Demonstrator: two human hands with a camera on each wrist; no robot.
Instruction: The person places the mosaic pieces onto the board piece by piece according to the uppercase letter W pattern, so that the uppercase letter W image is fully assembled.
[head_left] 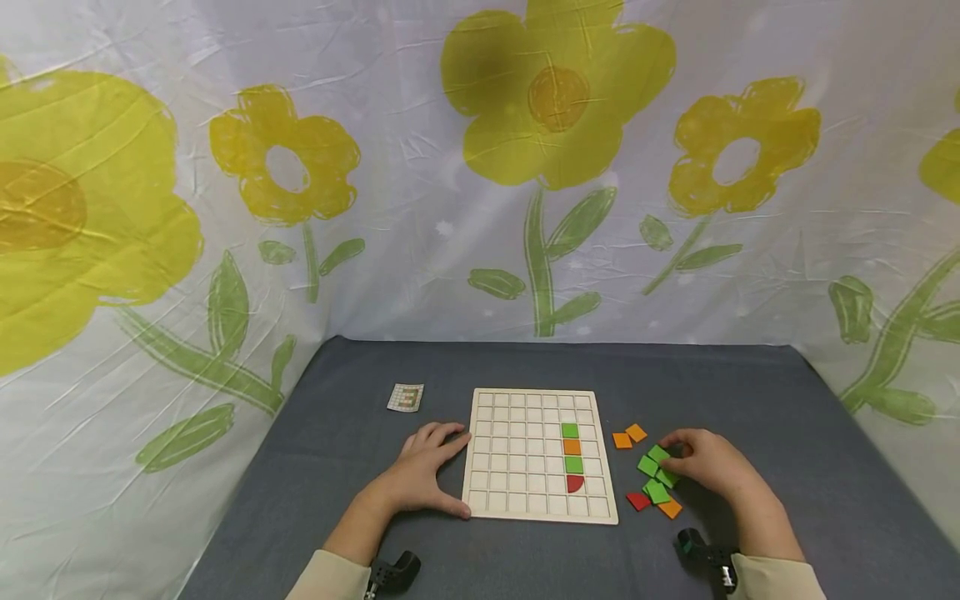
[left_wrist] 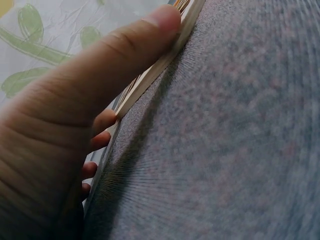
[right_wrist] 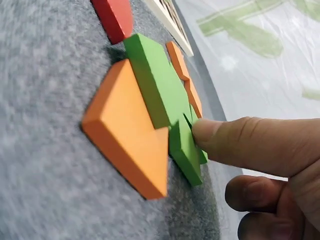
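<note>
A pale wooden grid board (head_left: 517, 483) lies flat on the table. One of its right-hand columns holds a green tile (head_left: 570, 431), an orange tile (head_left: 572, 447), a second green tile (head_left: 573, 465) and a red rounded piece (head_left: 575, 483). Against the board's left edge rests my left hand (head_left: 416, 471), fingers spread and thumb at the near corner. My right hand (head_left: 708, 461) is at the loose pile on the right, pinching a green tile (head_left: 658, 453) between thumb and index finger. In the right wrist view the thumb (right_wrist: 240, 140) touches green pieces; the index fingertip is hidden.
Two orange tiles (head_left: 622, 440) lie between board and pile. More green tiles (head_left: 657, 492), a red piece (head_left: 638, 501) and an orange tile (head_left: 671, 508) lie nearer. A small printed grid card (head_left: 406, 397) sits beyond the left hand on the dark tablecloth (head_left: 360, 375).
</note>
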